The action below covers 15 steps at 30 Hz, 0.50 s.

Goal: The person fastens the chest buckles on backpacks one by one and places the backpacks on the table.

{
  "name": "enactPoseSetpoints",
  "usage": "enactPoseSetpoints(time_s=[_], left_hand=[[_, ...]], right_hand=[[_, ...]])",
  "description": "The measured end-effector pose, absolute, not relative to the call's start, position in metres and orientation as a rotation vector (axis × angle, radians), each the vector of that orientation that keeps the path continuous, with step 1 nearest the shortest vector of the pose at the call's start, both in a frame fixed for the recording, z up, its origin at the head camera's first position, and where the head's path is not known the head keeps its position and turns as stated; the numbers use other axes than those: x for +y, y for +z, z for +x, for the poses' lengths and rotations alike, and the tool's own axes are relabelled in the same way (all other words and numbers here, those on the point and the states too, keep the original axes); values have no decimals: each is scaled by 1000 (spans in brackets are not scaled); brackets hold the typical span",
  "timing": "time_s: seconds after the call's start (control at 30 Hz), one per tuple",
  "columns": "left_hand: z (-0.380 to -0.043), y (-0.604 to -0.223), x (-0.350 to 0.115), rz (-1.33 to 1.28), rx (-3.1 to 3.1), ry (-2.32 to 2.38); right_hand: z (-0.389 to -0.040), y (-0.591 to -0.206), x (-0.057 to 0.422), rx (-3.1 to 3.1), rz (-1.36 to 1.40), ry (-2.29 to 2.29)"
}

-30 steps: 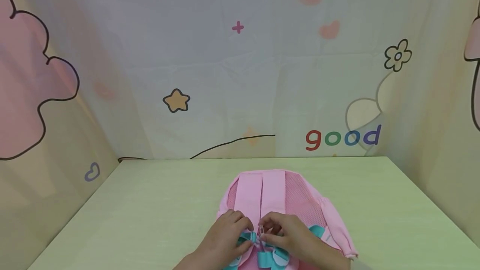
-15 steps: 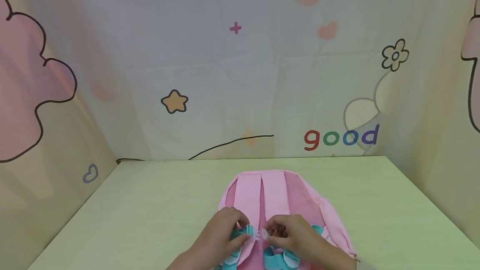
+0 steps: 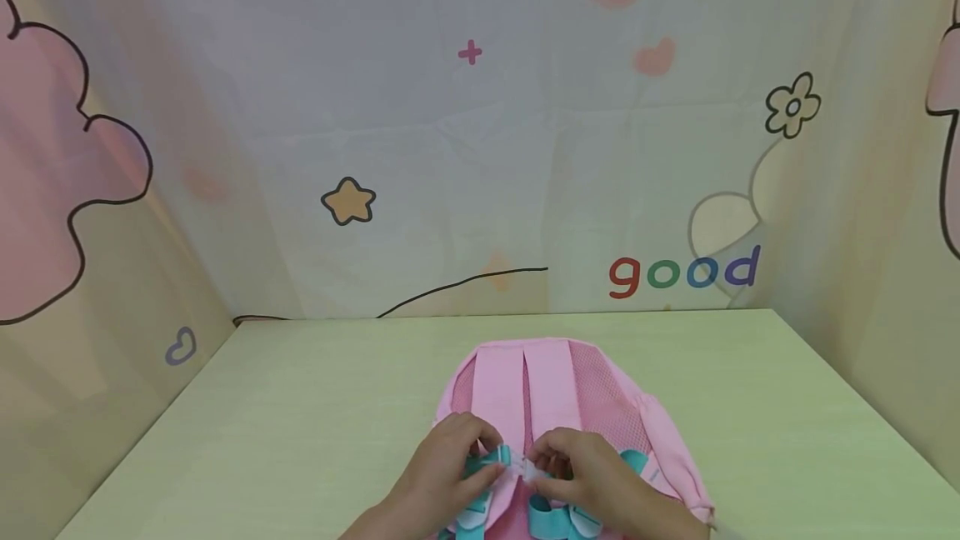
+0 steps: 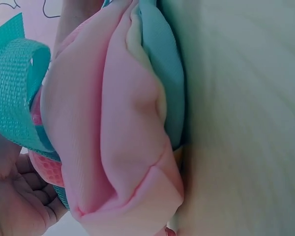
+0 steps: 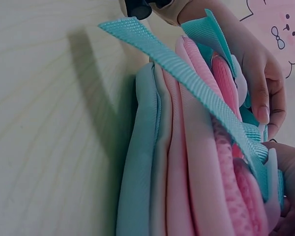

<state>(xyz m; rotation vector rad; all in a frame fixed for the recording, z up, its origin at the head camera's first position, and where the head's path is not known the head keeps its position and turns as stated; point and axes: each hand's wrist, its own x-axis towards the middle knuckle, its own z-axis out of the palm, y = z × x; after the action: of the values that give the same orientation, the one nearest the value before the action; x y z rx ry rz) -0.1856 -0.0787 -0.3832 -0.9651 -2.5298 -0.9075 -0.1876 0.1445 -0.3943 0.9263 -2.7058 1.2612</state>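
A pink backpack (image 3: 551, 369) lies on the table with its padded shoulder straps facing up. My left hand (image 3: 450, 465) pinches a teal strap (image 3: 480, 467) at a whitish buckle half (image 3: 517, 462), which points right. Opposite it, my right hand (image 3: 588, 467) pinches another whitish buckle half (image 3: 531, 471) between thumb and fingers. The two halves meet end to end over the backpack's middle; their inner detail is too small to see. In the right wrist view, my left hand (image 5: 265, 83) shows beyond a long teal strap (image 5: 187, 88).
The pale green table (image 3: 262, 423) extends around the backpack on both sides. A looped teal strap (image 3: 550, 519) lies below my right hand. Behind stands a printed cloth backdrop (image 3: 420, 148) with hearts, a star and the word "good".
The right buckle half, earlier tilted up, now lies in line with the left one. The hands drew slightly apart, then the halves came closer together.
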Motion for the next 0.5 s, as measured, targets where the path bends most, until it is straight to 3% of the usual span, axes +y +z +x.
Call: enactPoseSetpoints(time_s=[0.5], left_hand=[[-186,-381,-78,-939,-2622,-924]], right_hand=[[-187,-395,146,-2711,920,1321]])
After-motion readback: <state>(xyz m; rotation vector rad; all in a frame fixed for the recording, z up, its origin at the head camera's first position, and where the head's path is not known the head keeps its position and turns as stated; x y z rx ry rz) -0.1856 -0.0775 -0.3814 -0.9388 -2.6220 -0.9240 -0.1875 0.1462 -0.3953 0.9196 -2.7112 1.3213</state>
